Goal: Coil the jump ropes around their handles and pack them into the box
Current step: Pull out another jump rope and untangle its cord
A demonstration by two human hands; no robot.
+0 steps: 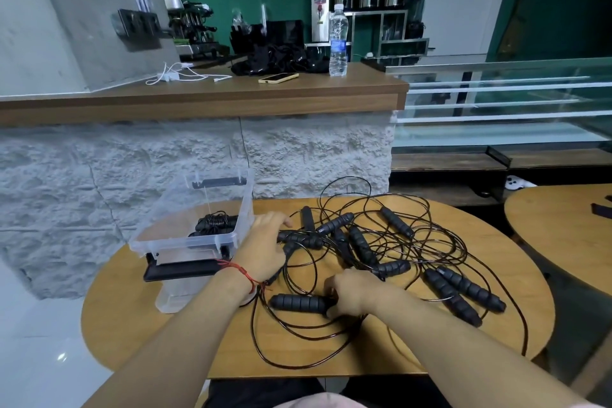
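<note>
Several black jump ropes (364, 242) lie tangled on the round wooden table (139, 325), their ribbed handles scattered among thin dark cords. A clear plastic box (185, 238) stands at the left of the table with one coiled rope (215, 223) inside. My left hand (265, 247) lies palm down beside the box, over a handle near the pile's left edge; whether it grips it I cannot tell. My right hand (354, 293) is closed on the end of a black handle (298, 303) lying at the front of the table.
The box lid (182, 272) lies under the box at its near side. A second wooden table (563, 235) stands to the right. Behind is a stone-faced counter (198, 93) carrying a water bottle (338, 40), a phone (278, 77) and cables.
</note>
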